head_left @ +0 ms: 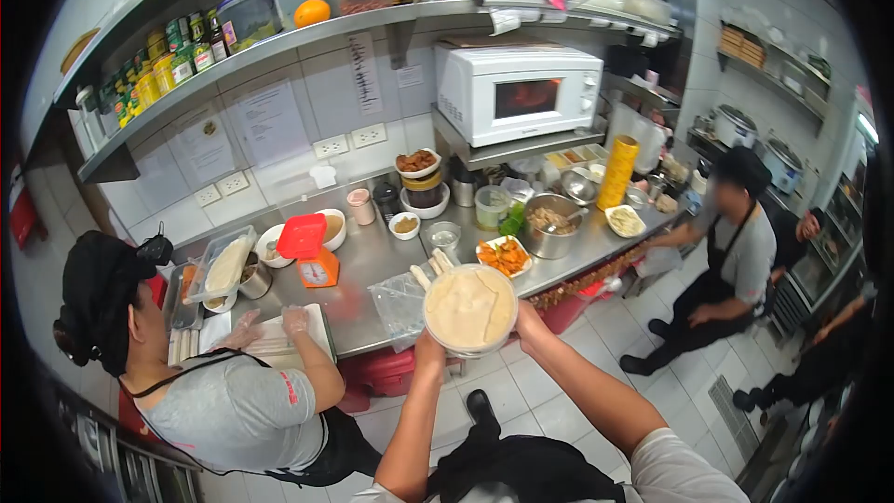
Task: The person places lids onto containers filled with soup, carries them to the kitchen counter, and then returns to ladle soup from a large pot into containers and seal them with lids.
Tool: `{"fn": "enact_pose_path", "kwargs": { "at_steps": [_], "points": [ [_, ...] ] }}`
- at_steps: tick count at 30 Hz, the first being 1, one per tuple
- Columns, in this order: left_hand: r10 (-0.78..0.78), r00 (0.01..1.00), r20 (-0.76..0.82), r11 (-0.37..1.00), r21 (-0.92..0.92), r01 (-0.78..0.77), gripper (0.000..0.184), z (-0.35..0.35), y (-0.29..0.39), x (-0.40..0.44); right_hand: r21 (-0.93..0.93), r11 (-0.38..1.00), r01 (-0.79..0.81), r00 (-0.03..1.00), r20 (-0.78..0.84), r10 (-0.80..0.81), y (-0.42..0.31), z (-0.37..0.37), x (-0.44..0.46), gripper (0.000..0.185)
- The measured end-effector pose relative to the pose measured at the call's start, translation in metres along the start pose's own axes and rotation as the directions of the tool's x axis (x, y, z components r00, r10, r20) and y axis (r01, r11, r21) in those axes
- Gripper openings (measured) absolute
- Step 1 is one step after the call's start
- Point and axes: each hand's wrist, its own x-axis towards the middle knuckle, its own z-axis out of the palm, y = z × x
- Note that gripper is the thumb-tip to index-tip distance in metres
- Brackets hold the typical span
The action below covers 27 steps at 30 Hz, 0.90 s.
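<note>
My left hand (429, 350) and my right hand (529, 324) grip opposite sides of a round tub (468, 352). A pale cream, flat-topped mass (470, 303) with creases fills it; I cannot tell exactly what it is. The tub is raised at the counter's front edge, and the fingers are partly hidden by it. Just behind it lie several pale rolls (430, 270) and a clear plastic bag (396, 305). A plate of orange cut food (503, 256) stands beyond the tub, close to a steel pot of chopped filling (551, 226).
At left, a co-worker's gloved hands (296, 321) work over a white board (321, 335) with pale rolls. An orange scale (317, 265) stands behind. Another person (740, 242) is at right. A microwave (521, 88) and a loaded shelf (279, 37) overhang the steel counter (358, 317).
</note>
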Motion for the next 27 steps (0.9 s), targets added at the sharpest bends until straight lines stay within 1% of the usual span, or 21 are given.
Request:
{"fn": "enact_pose_path", "kwargs": {
  "at_steps": [2,3,4,5,6,7,8,10,13,14,17,18,20,21,23,24,26,27],
  "points": [
    [0.030,0.997,-0.078,0.998,-0.060,-0.035,0.047,-0.009,0.016,0.036,0.051,0.999,-0.010,0.996,0.089,0.006,-0.007,0.018,0.065,0.049],
    [0.042,0.993,-0.110,0.995,-0.089,-0.052,0.047,-0.009,0.031,0.050,0.037,0.999,0.017,0.996,0.092,-0.020,-0.017,0.033,0.082,0.049],
    [0.027,0.979,-0.202,0.994,-0.101,-0.049,0.045,-0.009,0.046,0.062,0.021,0.999,0.043,0.995,0.092,-0.044,-0.026,0.047,0.098,0.049],
    [0.024,0.977,-0.210,0.995,-0.085,-0.042,0.045,-0.018,0.048,0.087,0.005,0.998,0.065,0.994,0.089,-0.065,-0.036,0.062,0.111,0.049],
    [0.021,0.976,-0.219,0.997,-0.069,-0.037,0.044,-0.033,0.049,0.115,0.029,1.000,-0.003,0.998,0.064,0.001,-0.047,0.079,0.127,0.047],
    [0.019,0.973,-0.230,0.998,-0.050,-0.032,0.044,-0.047,0.049,0.140,0.017,1.000,-0.014,0.997,0.078,0.013,-0.045,0.090,0.152,0.047],
    [0.049,0.959,-0.280,0.995,-0.069,-0.070,0.042,-0.053,0.057,0.157,0.002,1.000,-0.021,0.995,0.097,0.020,-0.038,0.101,0.185,0.047],
    [0.054,0.955,-0.291,0.996,-0.046,-0.071,0.042,-0.081,0.059,0.202,0.005,0.999,-0.037,0.990,0.134,0.036,-0.031,0.126,0.238,0.044],
    [0.049,0.948,-0.316,0.998,-0.025,-0.060,0.043,-0.122,0.062,0.269,-0.088,0.995,-0.049,0.982,0.176,0.064,-0.029,0.158,0.288,0.049],
    [0.045,0.945,-0.323,0.998,-0.018,-0.053,0.044,-0.135,0.062,0.285,-0.052,0.996,-0.068,0.981,0.176,0.077,-0.026,0.169,0.300,0.049],
    [0.066,0.945,-0.320,0.998,0.016,-0.064,0.045,-0.160,0.073,0.319,0.056,0.993,-0.106,0.981,0.169,0.095,-0.022,0.200,0.344,0.048],
    [0.060,0.939,-0.337,0.998,0.001,-0.063,0.045,-0.167,0.072,0.332,0.040,0.991,-0.130,0.974,0.191,0.120,-0.009,0.207,0.368,0.052],
    [0.044,0.929,-0.369,0.998,-0.021,-0.056,0.045,-0.185,0.063,0.358,-0.010,0.989,-0.149,0.971,0.188,0.148,0.005,0.219,0.398,0.053],
    [0.033,0.934,-0.357,0.999,-0.019,-0.043,0.045,-0.192,0.061,0.368,-0.036,0.986,-0.162,0.969,0.184,0.166,0.009,0.224,0.407,0.053],
    [0.005,0.943,-0.333,1.000,-0.015,-0.010,0.045,-0.206,0.053,0.381,-0.020,0.977,-0.213,0.957,0.195,0.213,0.020,0.230,0.422,0.053],
    [-0.006,0.938,-0.347,1.000,-0.016,0.001,0.045,-0.210,0.050,0.386,-0.013,0.972,-0.236,0.951,0.201,0.234,0.026,0.232,0.430,0.053],
    [-0.026,0.927,-0.374,1.000,-0.018,0.020,0.045,-0.217,0.047,0.394,-0.032,0.978,-0.207,0.962,0.174,0.210,0.037,0.237,0.442,0.045],
    [-0.004,0.919,-0.394,1.000,0.001,0.005,0.045,-0.220,0.045,0.400,-0.043,0.981,-0.191,0.968,0.160,0.196,0.035,0.240,0.441,0.042]
  ]
}}
